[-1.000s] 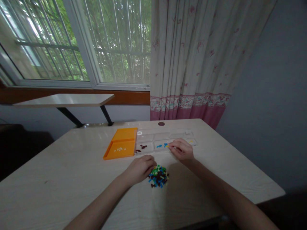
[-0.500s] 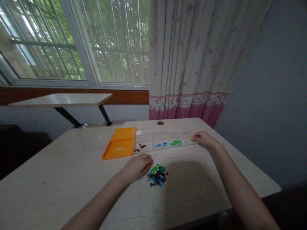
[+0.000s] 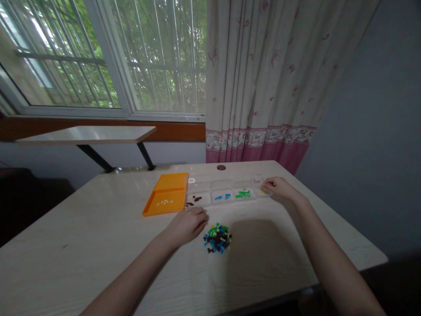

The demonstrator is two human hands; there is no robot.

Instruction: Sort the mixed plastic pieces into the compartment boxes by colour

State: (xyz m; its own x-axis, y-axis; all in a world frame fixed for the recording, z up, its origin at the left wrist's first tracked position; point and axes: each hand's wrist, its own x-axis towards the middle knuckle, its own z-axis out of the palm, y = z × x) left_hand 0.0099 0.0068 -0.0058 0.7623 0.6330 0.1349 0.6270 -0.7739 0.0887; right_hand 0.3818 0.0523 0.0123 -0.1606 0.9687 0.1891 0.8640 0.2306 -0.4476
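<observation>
A: Where is the pile [image 3: 217,239]?
B: Just below the middle of the frame, loose on the table [image 3: 131,263]: brown, blue, green and yellow bits heaped together.

A: And the left hand [image 3: 190,224]?
B: Just beside the pile, at its upper left. The fingers are loosely curled with the palm down, so I can't tell whether it has hold of anything.

A: The right hand [image 3: 276,188]?
B: Right of centre, over the right end of the clear boxes [image 3: 204,199]. Its fingers are bent and drawn in near the thumb, close by a yellow piece [image 3: 262,192]. Whether something is pinched there, I can't tell.

A: What lies in the boxes?
B: Across the front row, from left to right: brown pieces [image 3: 196,199], blue pieces [image 3: 219,198], green pieces [image 3: 243,193], then that yellow one.

A: Anything left of them?
B: An orange case [image 3: 171,180], lying unfolded, with white pieces [image 3: 165,202] in its nearer half. A raised shelf [image 3: 88,134] stands farther left, and the window [image 3: 164,57] fills the upper left.
</observation>
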